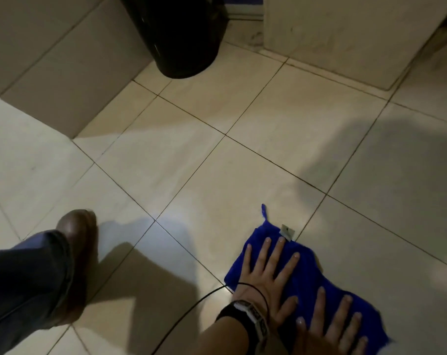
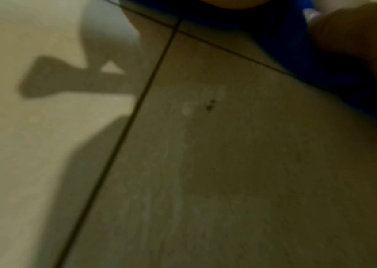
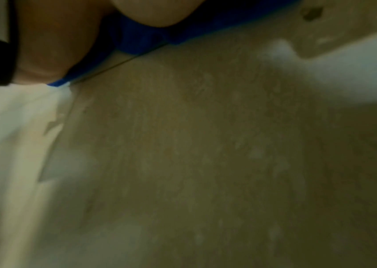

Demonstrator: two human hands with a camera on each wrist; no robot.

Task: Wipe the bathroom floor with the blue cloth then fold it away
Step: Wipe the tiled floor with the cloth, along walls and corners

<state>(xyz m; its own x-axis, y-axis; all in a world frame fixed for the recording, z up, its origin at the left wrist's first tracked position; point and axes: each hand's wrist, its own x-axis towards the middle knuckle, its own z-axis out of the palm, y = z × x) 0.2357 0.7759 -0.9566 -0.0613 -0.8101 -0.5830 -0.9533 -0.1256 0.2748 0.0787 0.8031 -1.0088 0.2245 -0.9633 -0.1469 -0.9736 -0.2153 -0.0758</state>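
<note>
Wiping looks to be under way, judging by both palms flat on the blue cloth (image 1: 306, 275) at the lower right of the head view; folding it away is left. The left hand (image 1: 265, 272) and right hand (image 1: 332, 326) lie side by side with fingers straight and spread, pressing down, gripping nothing. The cloth lies spread on the tiled floor (image 1: 217, 162), bright blue, slightly rumpled, with a small tag and loop at its far edge.

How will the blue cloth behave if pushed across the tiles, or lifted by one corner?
The blue cloth looks soft and floppy: its edges ripple, so lifted by a corner it would probably drape. Pushed, it likely slides under the left hand and right hand pressing flat with spread fingers, though free edges may bunch on the glossy floor.
</note>
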